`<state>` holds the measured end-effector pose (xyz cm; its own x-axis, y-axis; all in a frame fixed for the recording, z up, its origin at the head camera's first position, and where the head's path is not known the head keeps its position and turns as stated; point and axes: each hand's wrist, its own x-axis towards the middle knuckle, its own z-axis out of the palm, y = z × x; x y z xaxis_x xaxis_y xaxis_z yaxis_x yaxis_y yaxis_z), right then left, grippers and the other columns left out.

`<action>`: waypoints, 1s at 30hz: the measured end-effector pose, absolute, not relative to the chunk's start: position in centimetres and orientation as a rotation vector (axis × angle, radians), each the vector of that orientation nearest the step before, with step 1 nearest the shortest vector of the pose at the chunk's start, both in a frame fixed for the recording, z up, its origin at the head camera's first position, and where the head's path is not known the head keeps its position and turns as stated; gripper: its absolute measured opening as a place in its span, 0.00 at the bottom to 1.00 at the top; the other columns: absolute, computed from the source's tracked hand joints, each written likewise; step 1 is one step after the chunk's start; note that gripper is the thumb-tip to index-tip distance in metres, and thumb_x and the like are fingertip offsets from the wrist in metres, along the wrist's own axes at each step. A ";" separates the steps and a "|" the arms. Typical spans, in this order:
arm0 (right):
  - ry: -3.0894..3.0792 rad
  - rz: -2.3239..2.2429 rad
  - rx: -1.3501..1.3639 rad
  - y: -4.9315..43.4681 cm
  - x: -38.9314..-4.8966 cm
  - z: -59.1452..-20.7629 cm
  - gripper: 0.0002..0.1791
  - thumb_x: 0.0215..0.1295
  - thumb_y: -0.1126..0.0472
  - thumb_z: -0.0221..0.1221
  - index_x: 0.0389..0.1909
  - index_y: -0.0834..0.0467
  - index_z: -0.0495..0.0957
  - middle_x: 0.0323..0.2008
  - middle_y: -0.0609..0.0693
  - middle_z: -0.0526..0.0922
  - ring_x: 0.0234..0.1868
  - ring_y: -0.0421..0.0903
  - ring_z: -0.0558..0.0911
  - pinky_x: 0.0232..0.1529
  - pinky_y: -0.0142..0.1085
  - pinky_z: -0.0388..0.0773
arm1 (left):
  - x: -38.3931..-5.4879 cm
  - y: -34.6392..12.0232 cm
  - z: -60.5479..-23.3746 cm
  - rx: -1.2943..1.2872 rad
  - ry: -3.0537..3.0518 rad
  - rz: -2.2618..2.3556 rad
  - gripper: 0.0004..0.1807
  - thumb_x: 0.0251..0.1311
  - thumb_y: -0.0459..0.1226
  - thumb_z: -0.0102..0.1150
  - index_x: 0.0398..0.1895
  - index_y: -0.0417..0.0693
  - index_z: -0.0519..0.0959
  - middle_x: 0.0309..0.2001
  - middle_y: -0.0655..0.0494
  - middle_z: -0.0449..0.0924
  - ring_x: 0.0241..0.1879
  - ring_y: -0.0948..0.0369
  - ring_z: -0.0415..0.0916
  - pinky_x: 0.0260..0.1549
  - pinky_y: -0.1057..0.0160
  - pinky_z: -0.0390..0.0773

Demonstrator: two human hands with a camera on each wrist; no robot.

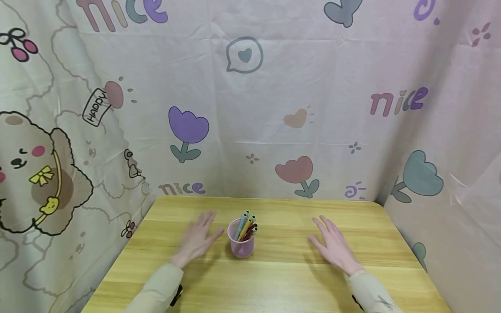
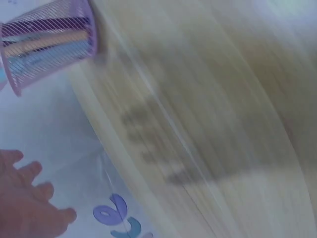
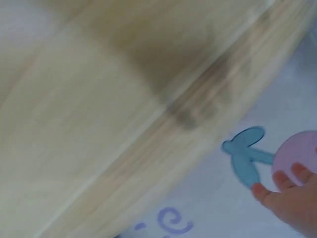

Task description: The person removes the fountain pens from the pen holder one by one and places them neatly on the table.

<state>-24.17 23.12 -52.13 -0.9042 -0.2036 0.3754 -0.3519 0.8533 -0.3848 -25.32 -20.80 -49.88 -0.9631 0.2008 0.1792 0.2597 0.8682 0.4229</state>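
Note:
A pink mesh pen cup (image 1: 242, 248) stands upright on the wooden table, holding several pens (image 1: 245, 227) in blue, yellow and dark red. Just left of the cup, my left hand (image 1: 197, 238) hovers with fingers spread and nothing in it; its thumb points toward the cup without gripping it. My right hand (image 1: 332, 245) is farther off, to the cup's right, fingers extended above the table and holding nothing. In the left wrist view the mesh cup (image 2: 52, 42) appears at the upper left, with the left hand (image 2: 29, 198) below. The right wrist view has the right hand (image 3: 292, 198) at its edge.
The light wooden table (image 1: 282, 282) ends at a back edge against a printed cloth (image 1: 250, 113) with tulips and lettering. More of this cloth hangs along the left and right sides. Both hands cast shadows on the tabletop.

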 end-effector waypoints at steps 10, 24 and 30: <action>-2.587 0.926 0.644 19.3 -24.5 -51.1 0.30 0.67 0.53 0.64 0.68 0.59 0.72 0.65 0.59 0.74 0.66 0.61 0.72 0.65 0.67 0.74 | -25.9 -18.6 -50.3 -0.622 -2.913 -1.156 0.44 0.70 0.54 0.56 0.80 0.46 0.51 0.80 0.39 0.49 0.78 0.37 0.49 0.76 0.27 0.50; -2.454 1.159 0.807 16.9 -25.0 -51.0 0.20 0.63 0.60 0.67 0.56 0.57 0.81 0.42 0.44 0.80 0.40 0.38 0.74 0.40 0.36 0.84 | -27.0 -17.8 -51.0 -0.822 -2.791 -1.506 0.45 0.68 0.43 0.61 0.75 0.25 0.51 0.75 0.25 0.54 0.73 0.32 0.59 0.74 0.37 0.63; -2.429 1.254 0.841 16.0 -24.8 -50.8 0.19 0.63 0.61 0.67 0.54 0.57 0.82 0.37 0.47 0.80 0.37 0.52 0.76 0.38 0.35 0.84 | -26.5 -17.2 -51.2 -0.824 -2.744 -1.532 0.45 0.64 0.43 0.66 0.73 0.23 0.55 0.72 0.25 0.60 0.69 0.33 0.66 0.70 0.39 0.70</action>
<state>-24.79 16.02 -50.79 -0.7912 -0.3681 0.4884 -0.6114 0.4536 -0.6485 -26.49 -17.24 -51.17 -0.8659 0.4777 0.1483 0.3769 0.4282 0.8213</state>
